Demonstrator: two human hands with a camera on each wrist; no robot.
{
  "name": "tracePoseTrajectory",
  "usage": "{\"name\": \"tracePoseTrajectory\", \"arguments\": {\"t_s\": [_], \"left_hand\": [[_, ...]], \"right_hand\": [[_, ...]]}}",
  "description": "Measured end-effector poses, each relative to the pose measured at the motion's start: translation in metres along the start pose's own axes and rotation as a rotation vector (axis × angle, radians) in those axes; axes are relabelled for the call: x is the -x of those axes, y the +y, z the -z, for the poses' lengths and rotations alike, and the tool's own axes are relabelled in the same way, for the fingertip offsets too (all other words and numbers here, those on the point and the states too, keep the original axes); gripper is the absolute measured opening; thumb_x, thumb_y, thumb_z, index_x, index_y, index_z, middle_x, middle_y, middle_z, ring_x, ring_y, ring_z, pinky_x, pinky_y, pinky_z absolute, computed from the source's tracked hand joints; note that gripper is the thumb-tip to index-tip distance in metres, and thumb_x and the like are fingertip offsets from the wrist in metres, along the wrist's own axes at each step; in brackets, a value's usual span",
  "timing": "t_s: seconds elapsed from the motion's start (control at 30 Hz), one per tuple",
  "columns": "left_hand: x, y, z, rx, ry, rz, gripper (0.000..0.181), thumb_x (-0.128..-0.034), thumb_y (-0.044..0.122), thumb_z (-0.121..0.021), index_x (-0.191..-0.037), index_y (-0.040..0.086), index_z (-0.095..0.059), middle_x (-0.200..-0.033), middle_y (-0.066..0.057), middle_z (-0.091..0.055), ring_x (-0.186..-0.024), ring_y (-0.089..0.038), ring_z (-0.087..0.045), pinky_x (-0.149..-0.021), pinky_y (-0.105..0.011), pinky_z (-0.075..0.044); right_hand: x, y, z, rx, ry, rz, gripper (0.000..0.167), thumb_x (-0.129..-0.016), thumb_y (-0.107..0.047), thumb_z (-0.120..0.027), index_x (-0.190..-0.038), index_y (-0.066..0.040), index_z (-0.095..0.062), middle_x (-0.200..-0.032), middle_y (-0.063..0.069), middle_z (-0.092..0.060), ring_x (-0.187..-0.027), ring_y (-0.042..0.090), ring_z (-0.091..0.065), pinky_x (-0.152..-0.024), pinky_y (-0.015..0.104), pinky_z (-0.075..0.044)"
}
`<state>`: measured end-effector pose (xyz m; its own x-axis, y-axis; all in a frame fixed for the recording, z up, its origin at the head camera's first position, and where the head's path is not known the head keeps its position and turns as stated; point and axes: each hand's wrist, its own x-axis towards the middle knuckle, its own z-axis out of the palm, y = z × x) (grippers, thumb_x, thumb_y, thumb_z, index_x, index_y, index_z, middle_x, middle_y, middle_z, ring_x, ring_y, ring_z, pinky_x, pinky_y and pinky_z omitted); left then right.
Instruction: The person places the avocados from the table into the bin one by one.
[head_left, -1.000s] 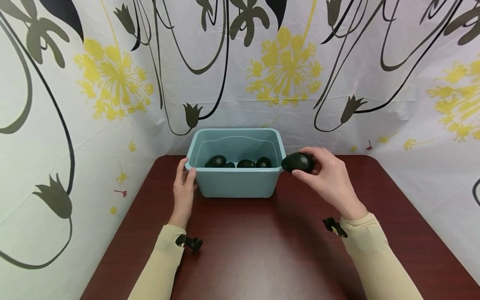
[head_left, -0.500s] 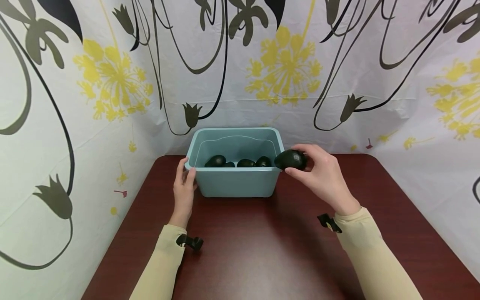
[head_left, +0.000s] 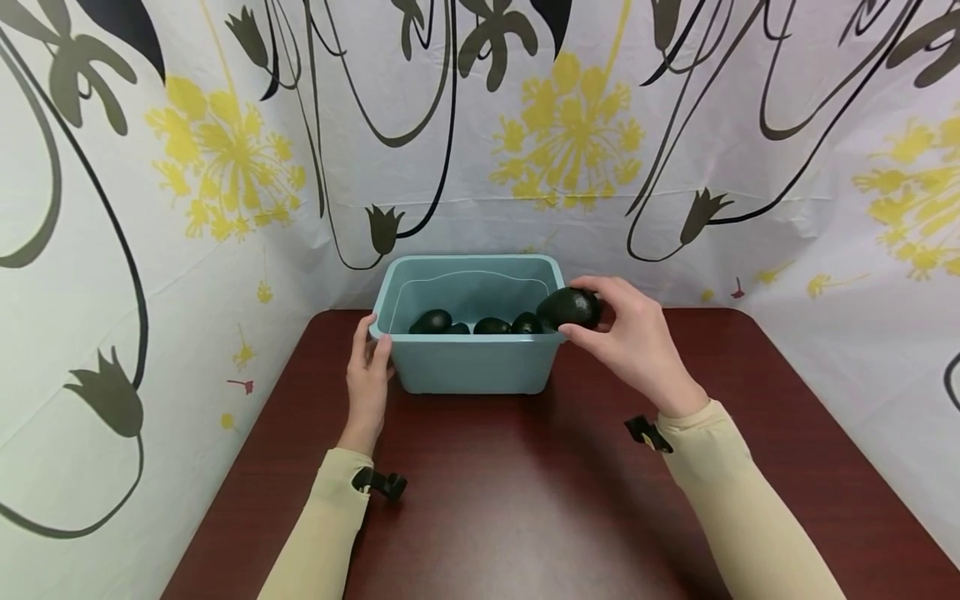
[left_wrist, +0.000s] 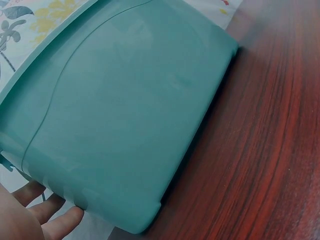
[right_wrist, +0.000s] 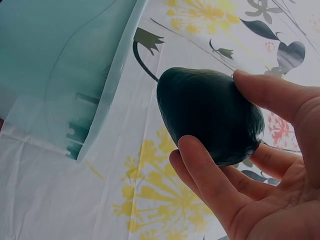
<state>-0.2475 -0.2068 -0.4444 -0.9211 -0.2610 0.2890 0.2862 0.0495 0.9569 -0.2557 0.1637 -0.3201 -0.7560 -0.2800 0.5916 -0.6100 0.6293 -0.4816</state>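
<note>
A dark green avocado (head_left: 567, 308) is pinched between the thumb and fingers of my right hand (head_left: 636, 340). It hangs at the right rim of a blue-green plastic bin (head_left: 472, 367), its narrower end pointing left over the bin. Several more avocados (head_left: 431, 322) lie on the bin's floor, partly hidden by the front wall. My left hand (head_left: 367, 387) grips the bin's front left corner, thumb at the front and fingers along the side. In the left wrist view, those fingers (left_wrist: 67, 222) touch the bin's wall. The right wrist view shows the held avocado (right_wrist: 207, 112) up close.
The bin stands at the back of a dark reddish-brown table (head_left: 480, 500). A white cloth (head_left: 480, 167) printed with grey and yellow flowers hangs behind and along both sides. Each sleeve carries a small black wrist camera (head_left: 381, 483).
My right hand has moved left and slightly up with the avocado, from beside the bin to over its right rim. My left hand and the bin have stayed in place.
</note>
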Motion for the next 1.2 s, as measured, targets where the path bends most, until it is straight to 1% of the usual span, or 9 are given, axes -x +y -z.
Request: {"name": "tracePoseTrajectory", "arguments": {"t_s": [0.1, 0.23, 0.33, 0.47, 0.63, 0.77, 0.87, 1.1, 1.2], "left_hand": [[-0.001, -0.004, 0.000, 0.004, 0.000, -0.002, 0.056, -0.1037, 0.040, -0.056, -0.155, 0.032, -0.036, -0.151, -0.019, -0.042, -0.128, -0.028, -0.049, -0.102, -0.063, -0.040], [-0.007, -0.019, 0.001, 0.001, 0.013, -0.006, 0.055, -0.1023, 0.045, -0.056, -0.153, 0.040, -0.037, -0.150, -0.014, -0.043, -0.128, -0.027, -0.049, -0.102, -0.063, -0.040], [-0.012, -0.029, 0.002, -0.010, 0.027, -0.009, 0.054, -0.1004, 0.050, -0.057, -0.151, 0.045, -0.038, -0.149, -0.010, -0.045, -0.127, -0.025, -0.050, -0.102, -0.063, -0.041], [-0.013, -0.033, 0.001, -0.024, 0.040, -0.021, 0.053, -0.0992, 0.054, -0.057, -0.149, 0.048, -0.039, -0.147, -0.008, -0.047, -0.126, -0.024, -0.051, -0.100, -0.063, -0.042], [-0.012, -0.032, 0.001, -0.024, 0.045, -0.024, 0.054, -0.0986, 0.054, -0.058, -0.149, 0.047, -0.040, -0.146, -0.009, -0.047, -0.125, -0.024, -0.051, -0.099, -0.063, -0.043], [-0.012, -0.033, 0.001, -0.027, 0.037, -0.021, 0.055, -0.0988, 0.054, -0.058, -0.150, 0.046, -0.039, -0.146, -0.009, -0.047, -0.125, -0.024, -0.051, -0.099, -0.063, -0.043], [-0.012, -0.034, 0.002, -0.026, 0.025, -0.020, 0.055, -0.0995, 0.053, -0.057, -0.150, 0.046, -0.038, -0.147, -0.009, -0.046, -0.126, -0.024, -0.050, -0.100, -0.063, -0.042], [-0.001, -0.003, 0.001, -0.029, -0.009, -0.007, 0.057, -0.1034, 0.042, -0.056, -0.156, 0.032, -0.035, -0.150, -0.018, -0.042, -0.128, -0.027, -0.049, -0.101, -0.063, -0.041], [-0.001, -0.004, 0.001, -0.029, -0.008, -0.008, 0.057, -0.1033, 0.042, -0.056, -0.155, 0.032, -0.035, -0.150, -0.017, -0.043, -0.127, -0.027, -0.049, -0.101, -0.063, -0.041]], "right_hand": [[-0.004, -0.002, -0.001, -0.018, -0.012, 0.001, 0.055, -0.082, -0.034, -0.085, -0.132, -0.028, -0.063, -0.119, -0.009, -0.059, -0.097, 0.008, -0.061, -0.077, 0.026, -0.056], [-0.011, -0.006, -0.002, -0.057, -0.027, 0.000, 0.055, -0.083, -0.032, -0.085, -0.133, -0.031, -0.062, -0.119, -0.011, -0.058, -0.102, 0.008, -0.061, -0.079, 0.021, -0.055], [-0.016, -0.009, -0.004, -0.074, -0.038, 0.000, 0.055, -0.083, -0.032, -0.085, -0.133, -0.029, -0.063, -0.120, -0.010, -0.058, -0.103, 0.008, -0.061, -0.078, 0.023, -0.056], [-0.022, -0.012, -0.007, -0.070, -0.052, -0.001, 0.055, -0.083, -0.032, -0.085, -0.133, -0.026, -0.064, -0.121, -0.009, -0.058, -0.104, 0.008, -0.060, -0.077, 0.026, -0.057], [-0.029, -0.014, -0.013, -0.066, -0.073, 0.002, 0.054, -0.082, -0.030, -0.086, -0.132, -0.026, -0.064, -0.122, -0.009, -0.058, -0.107, 0.008, -0.058, -0.076, 0.026, -0.057], [-0.035, -0.017, -0.017, -0.036, -0.090, 0.011, 0.054, -0.082, -0.032, -0.086, -0.131, -0.026, -0.064, -0.123, -0.008, -0.059, -0.105, 0.011, -0.059, -0.079, 0.032, -0.056], [-0.039, -0.018, -0.020, -0.007, -0.099, 0.021, 0.054, -0.083, -0.033, -0.085, -0.132, -0.026, -0.064, -0.123, -0.006, -0.059, -0.105, 0.014, -0.058, -0.082, 0.037, -0.053], [-0.049, -0.024, -0.029, -0.009, -0.159, 0.032, 0.051, -0.085, -0.033, -0.083, -0.132, -0.026, -0.062, -0.126, -0.006, -0.058, -0.107, 0.015, -0.053, -0.084, 0.040, -0.049], [-0.053, -0.026, -0.034, -0.016, -0.195, 0.030, 0.052, -0.086, -0.032, -0.082, -0.133, -0.026, -0.061, -0.130, -0.005, -0.057, -0.108, 0.016, -0.053, -0.085, 0.041, -0.049]]}}
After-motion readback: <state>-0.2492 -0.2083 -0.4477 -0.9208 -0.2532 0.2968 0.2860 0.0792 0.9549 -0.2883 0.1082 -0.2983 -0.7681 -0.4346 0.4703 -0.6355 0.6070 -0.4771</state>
